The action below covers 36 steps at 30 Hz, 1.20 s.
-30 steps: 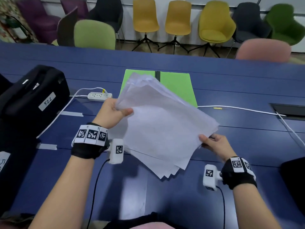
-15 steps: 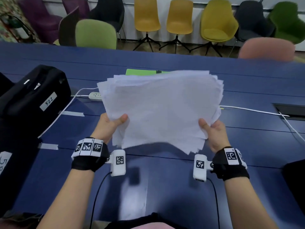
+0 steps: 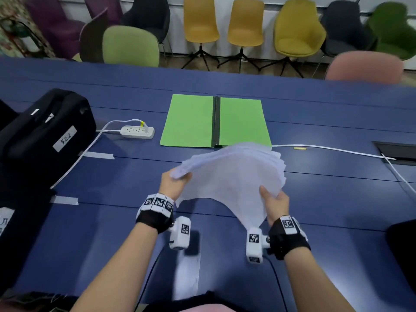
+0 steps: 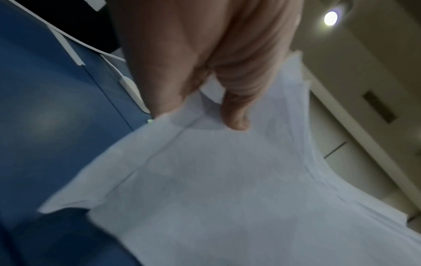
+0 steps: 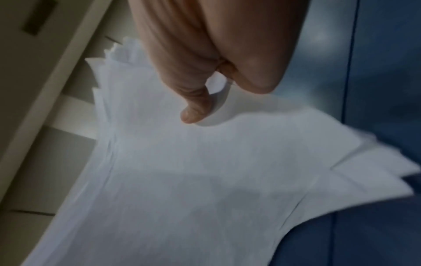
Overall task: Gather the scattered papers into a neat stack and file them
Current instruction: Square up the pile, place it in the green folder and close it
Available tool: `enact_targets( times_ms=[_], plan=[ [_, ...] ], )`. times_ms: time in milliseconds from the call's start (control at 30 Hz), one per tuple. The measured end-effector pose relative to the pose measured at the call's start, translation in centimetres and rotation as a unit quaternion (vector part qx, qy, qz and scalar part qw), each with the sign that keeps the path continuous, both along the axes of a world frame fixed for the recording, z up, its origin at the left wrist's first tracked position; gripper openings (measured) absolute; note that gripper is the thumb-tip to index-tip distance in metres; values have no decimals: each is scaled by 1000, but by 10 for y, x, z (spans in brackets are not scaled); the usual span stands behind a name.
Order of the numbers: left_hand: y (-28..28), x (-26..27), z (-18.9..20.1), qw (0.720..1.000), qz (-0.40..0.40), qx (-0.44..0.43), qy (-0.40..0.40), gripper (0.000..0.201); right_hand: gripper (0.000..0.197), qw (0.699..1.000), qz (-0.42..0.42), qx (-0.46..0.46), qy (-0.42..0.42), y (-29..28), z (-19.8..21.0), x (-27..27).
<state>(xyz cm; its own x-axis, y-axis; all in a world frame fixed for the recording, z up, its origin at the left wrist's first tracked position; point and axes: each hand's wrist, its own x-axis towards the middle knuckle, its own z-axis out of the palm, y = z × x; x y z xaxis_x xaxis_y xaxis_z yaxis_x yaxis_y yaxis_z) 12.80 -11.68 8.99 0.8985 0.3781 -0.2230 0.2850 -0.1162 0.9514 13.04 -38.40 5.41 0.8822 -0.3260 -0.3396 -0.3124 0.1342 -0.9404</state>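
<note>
A loose sheaf of white papers (image 3: 234, 176) hangs above the blue table (image 3: 326, 210), bowed upward in the middle, its edges fanned and uneven. My left hand (image 3: 173, 183) pinches its left edge, thumb on top (image 4: 234, 117). My right hand (image 3: 273, 200) pinches the right edge, thumb on the sheets (image 5: 196, 109). The papers (image 4: 227, 180) fill most of the left wrist view, and the papers (image 5: 193, 180) fill most of the right wrist view. An open green folder (image 3: 191, 122) with a dark spine lies flat on the table just beyond the sheaf.
A black case (image 3: 40, 136) with a white label stands at the left. A white power strip (image 3: 137, 132) and its cable lie left of the folder. Another white cable (image 3: 333, 149) runs right toward a table hatch (image 3: 398, 152). Chairs line the far side.
The sheaf, held upright and broad half a second ago, has come down and tilted flatter, bowing upward. Both hands moved closer together. The green folder is now uncovered.
</note>
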Motion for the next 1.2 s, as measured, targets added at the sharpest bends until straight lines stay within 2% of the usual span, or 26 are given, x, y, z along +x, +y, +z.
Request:
enact_targets(
  times_ms=[100, 233, 300, 367, 433, 533, 633, 767, 900, 1000, 1100, 1200],
  plan=[
    [5, 9, 20, 998, 42, -37, -40, 21, 19, 999, 4, -1, -52, -6, 36, 10],
    [19, 1, 40, 991, 6, -62, -121, 23, 24, 988, 13, 3, -154, -17, 81, 10],
    [19, -7, 35, 991, 9, -68, -119, 33, 33, 989, 13, -20, -148, -18, 74, 5],
    [13, -14, 21, 995, 38, -37, -81, 50, 42, 993, 16, -25, -112, -15, 58, -4],
    [4, -16, 8, 996, 74, -27, -43, 55, 43, 997, -5, -11, -73, -11, 44, -11],
    [-3, -12, 3, 994, 92, -50, -42, 54, 32, 996, -59, 19, -61, -3, 42, -12],
    [-6, -5, 1, 988, 129, -75, -50, 58, 43, 993, -97, -2, -73, 5, 48, -7],
    [-8, 0, -3, 982, 157, -92, -49, 52, 21, 983, -141, -16, -114, 10, 58, 3],
    [-5, 5, -3, 980, 158, -112, -43, 46, 16, 979, -153, -73, -114, 6, 57, 9],
    [-3, 7, -6, 983, 141, -111, -37, 46, 13, 980, -151, -64, -110, 0, 55, 10],
    [-5, 8, -7, 982, 139, -118, -43, 47, 13, 980, -120, -64, -142, 1, 58, 11],
    [-7, 9, -4, 980, 146, -129, -49, 39, 12, 980, -113, -78, -147, 0, 54, 11]
  ],
)
